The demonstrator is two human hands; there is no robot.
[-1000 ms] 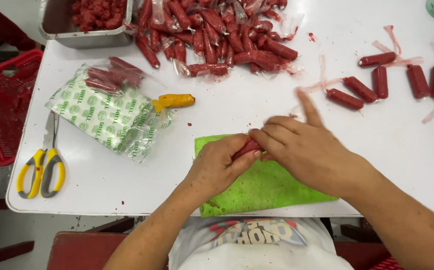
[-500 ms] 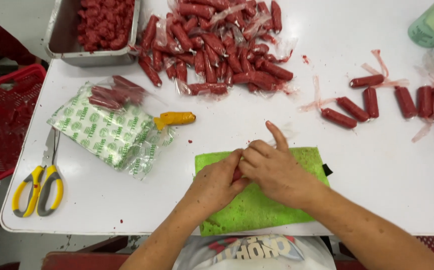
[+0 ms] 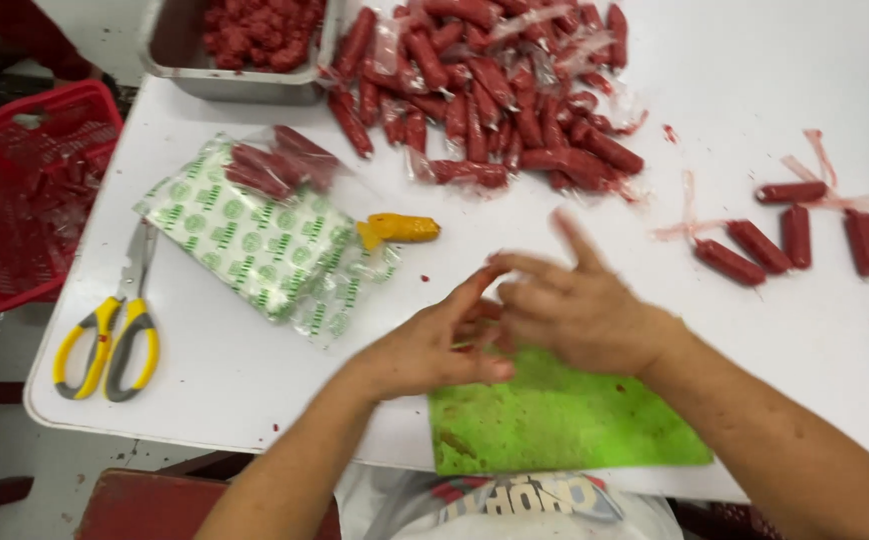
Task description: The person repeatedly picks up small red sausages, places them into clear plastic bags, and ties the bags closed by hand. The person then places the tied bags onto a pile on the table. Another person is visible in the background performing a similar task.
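The left hand (image 3: 425, 345) and right hand (image 3: 580, 310) are meeting over the top edge of the green board (image 3: 565, 420), fingers curling around something small and red between them — motion blur is hiding how firmly they grip it. Left of them, a printed bag (image 3: 255, 240) and scissors (image 3: 110, 335) are lying on the table (image 3: 735, 130). Farther off, a sausage pile (image 3: 495, 90) is spreading beside a steel tray (image 3: 240, 55) — loose sausages (image 3: 805, 235) are lying at right.
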